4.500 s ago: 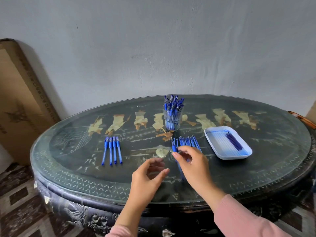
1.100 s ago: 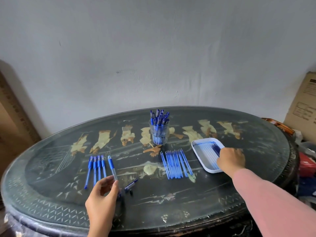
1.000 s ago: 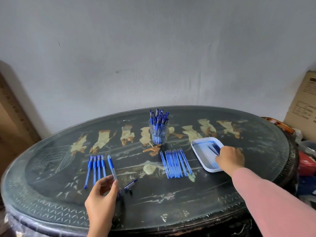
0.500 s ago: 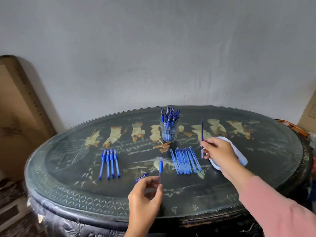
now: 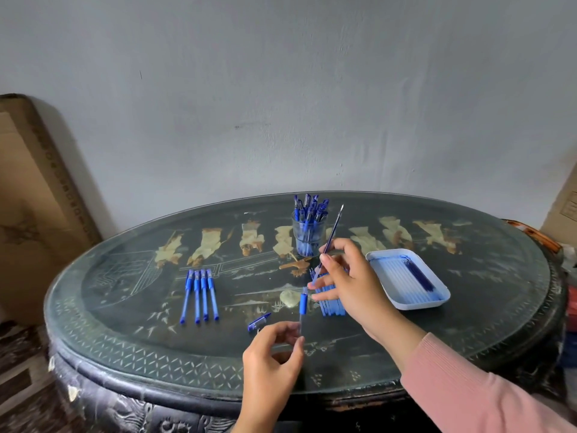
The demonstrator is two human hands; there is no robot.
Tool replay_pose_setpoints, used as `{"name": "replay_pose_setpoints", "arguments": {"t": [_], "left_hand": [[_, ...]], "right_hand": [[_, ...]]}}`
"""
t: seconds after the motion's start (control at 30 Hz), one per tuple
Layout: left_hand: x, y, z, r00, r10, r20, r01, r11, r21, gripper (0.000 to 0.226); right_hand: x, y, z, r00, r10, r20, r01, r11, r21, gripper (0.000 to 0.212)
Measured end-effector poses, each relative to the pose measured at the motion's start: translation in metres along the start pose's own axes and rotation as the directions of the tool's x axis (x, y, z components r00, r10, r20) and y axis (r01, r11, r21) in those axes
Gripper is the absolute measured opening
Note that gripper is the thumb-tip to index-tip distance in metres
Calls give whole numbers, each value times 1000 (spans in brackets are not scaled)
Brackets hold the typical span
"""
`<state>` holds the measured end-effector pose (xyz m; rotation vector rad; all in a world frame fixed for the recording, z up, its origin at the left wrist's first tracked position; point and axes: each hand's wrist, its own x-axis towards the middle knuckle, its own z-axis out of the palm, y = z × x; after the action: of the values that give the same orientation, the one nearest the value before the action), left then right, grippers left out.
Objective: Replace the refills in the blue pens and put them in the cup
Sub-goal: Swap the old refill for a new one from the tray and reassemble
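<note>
My left hand [image 5: 271, 364] pinches a clear pen barrel [image 5: 302, 307] with a blue grip, held upright above the table. Just right of it, my right hand [image 5: 349, 282] grips a thin blue refill [image 5: 333, 232] that slants up to the right, its lower end close to the barrel's top. A blue pen cap [image 5: 259, 321] lies on the table beside my left hand. A clear cup [image 5: 307, 237] full of blue pens stands behind. Several blue pens [image 5: 199, 295] lie in a row at the left. A row of refills [image 5: 332, 303] is partly hidden under my right hand.
A white tray [image 5: 409, 303] with refills sits to the right of my right hand. The oval dark table [image 5: 125, 339] has a glass top and a carved rim. A framed board [image 5: 34, 198] leans on the wall at the left; a cardboard box [image 5: 565, 207] stands at the right.
My right hand came left from the tray with a refill and now tilts it toward the barrel. My left hand lifted the barrel off the table, leaving the cap lying there.
</note>
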<state>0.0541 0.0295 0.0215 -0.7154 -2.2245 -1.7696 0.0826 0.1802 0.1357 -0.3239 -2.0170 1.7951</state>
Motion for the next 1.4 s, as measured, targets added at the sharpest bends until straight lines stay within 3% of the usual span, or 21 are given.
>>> {"name": "replay_pose_setpoints", "arguments": {"t": [0.1, 0.43, 1.07, 1.4], "left_hand": [[0, 0, 0, 1000, 0, -3, 0, 1000, -16, 29], [-1, -1, 0, 1000, 3, -1, -3, 999, -39, 28], [-1, -1, -1, 1000, -8, 6, 8, 997, -80, 29], [-1, -1, -1, 1000, -15, 11, 15, 997, -79, 29]], "right_hand": [[6, 3, 0, 1000, -23, 2, 23, 996, -84, 8], [12, 5, 4, 997, 41, 64, -39, 999, -29, 6], [18, -1, 9, 993, 74, 96, -65, 994, -88, 4], [21, 3, 9, 995, 11, 99, 7, 984, -176, 8]]}}
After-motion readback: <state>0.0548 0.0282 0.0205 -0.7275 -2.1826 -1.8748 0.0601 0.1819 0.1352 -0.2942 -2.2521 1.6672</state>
